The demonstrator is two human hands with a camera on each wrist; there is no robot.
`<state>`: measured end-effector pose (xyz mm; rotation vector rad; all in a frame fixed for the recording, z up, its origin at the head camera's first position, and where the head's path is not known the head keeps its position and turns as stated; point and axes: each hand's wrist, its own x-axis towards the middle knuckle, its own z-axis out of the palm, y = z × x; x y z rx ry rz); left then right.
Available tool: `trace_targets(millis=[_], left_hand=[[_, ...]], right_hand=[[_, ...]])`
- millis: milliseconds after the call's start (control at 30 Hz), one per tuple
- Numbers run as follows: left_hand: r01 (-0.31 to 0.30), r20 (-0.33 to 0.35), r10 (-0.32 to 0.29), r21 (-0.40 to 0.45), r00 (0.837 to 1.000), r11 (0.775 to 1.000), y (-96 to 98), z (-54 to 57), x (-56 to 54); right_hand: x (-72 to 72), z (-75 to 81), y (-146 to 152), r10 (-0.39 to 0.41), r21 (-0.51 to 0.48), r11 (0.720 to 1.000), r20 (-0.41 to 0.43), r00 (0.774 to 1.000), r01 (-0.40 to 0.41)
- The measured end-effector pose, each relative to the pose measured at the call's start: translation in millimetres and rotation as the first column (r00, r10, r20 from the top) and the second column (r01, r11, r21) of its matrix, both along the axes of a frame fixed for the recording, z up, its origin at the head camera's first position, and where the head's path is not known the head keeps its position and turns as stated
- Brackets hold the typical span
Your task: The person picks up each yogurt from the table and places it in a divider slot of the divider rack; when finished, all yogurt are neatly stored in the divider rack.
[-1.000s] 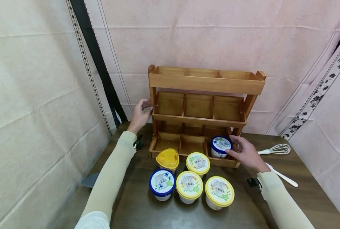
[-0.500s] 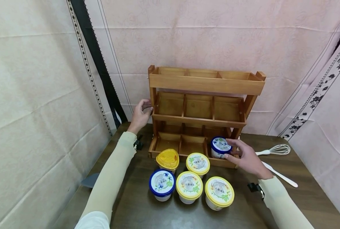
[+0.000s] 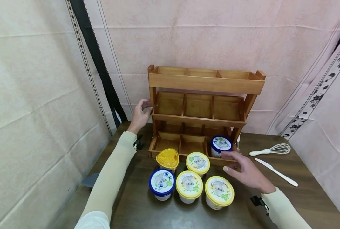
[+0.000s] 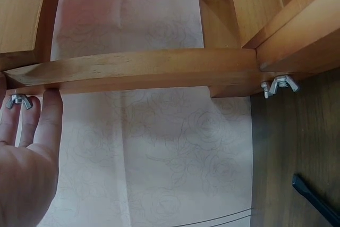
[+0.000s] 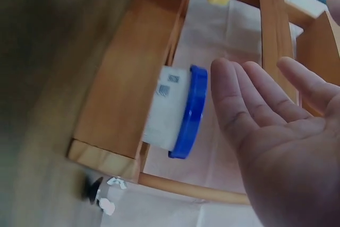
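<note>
A white tub with a blue lid (image 3: 221,143) sits in the bottom-right compartment of the wooden three-tier rack (image 3: 207,84). My right hand (image 3: 248,170) hovers in front of that compartment with its fingers extended, apart from the tub. In the right wrist view the tub's blue lid (image 5: 192,112) shows a gap from the fingertips. My left hand (image 3: 141,117) touches the rack's left side post. Its fingers (image 4: 50,118) reach up to the post (image 4: 133,70) beside a wing nut (image 4: 19,100) in the left wrist view; the thumb is mostly cut off there.
In front of the rack stand yellow-lidded tubs (image 3: 189,184), another blue-lidded tub (image 3: 162,183) and a container with a yellow see-through lid (image 3: 167,158). A whisk (image 3: 273,149) and a white knife (image 3: 277,172) lie at right. Cloth curtains (image 3: 204,38) hang behind.
My right hand has let go of the blue-lidded tub and drawn back towards me, uncovering more of the whisk and knife. The tub stays in its compartment; my left hand stays put.
</note>
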<state>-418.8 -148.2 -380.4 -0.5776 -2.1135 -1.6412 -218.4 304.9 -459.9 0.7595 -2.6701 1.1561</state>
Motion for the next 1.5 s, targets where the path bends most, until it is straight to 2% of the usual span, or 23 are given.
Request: trace_targets(millis=[233,433,600,800,1033,1133,1333,1500], left_hand=[[-0.003,0.001,0.003,0.005,1.000,1.000,-0.7,-1.3,-1.5],[-0.015,0.015,0.015,0.006,1.000,1.000,-2.0,-2.8,-0.9],[-0.019,0.013,0.019,0.016,1.000,1.000,-3.1,-5.0,-0.2],[-0.038,-0.003,0.038,0.020,0.999,0.999,-3.6,-4.9,0.1],[-0.008,-0.012,0.009,0.018,1.000,1.000,-3.8,-1.2,0.1],[0.003,-0.013,-0.003,0.024,1.000,1.000,-3.6,-2.4,-3.1],[-0.002,-0.034,0.003,0.037,0.999,0.999,-6.2,-14.1,-19.0],[0.009,-0.037,-0.008,0.028,0.999,1.000,-6.0,-19.8,-24.2]], right_hand=[[17.2,-11.2,-2.7,0.080,0.027,0.996,0.007,0.997,-0.081],[29.0,-16.1,-3.7,0.095,0.063,0.993,0.023,0.995,-0.096],[37.1,-19.1,-2.2,0.102,0.104,0.989,-0.017,0.995,-0.100],[42.7,-22.4,-2.9,0.117,0.165,0.981,-0.055,0.992,-0.107],[46.5,-26.4,-5.0,0.138,0.134,0.982,-0.041,0.990,-0.132],[49.4,-27.9,-5.5,0.155,0.130,0.980,-0.050,0.987,-0.148],[53.3,-29.7,-5.7,0.179,0.146,0.976,-0.110,0.978,-0.162],[56.1,-31.3,-5.4,0.158,0.125,0.982,-0.111,0.981,-0.144]])
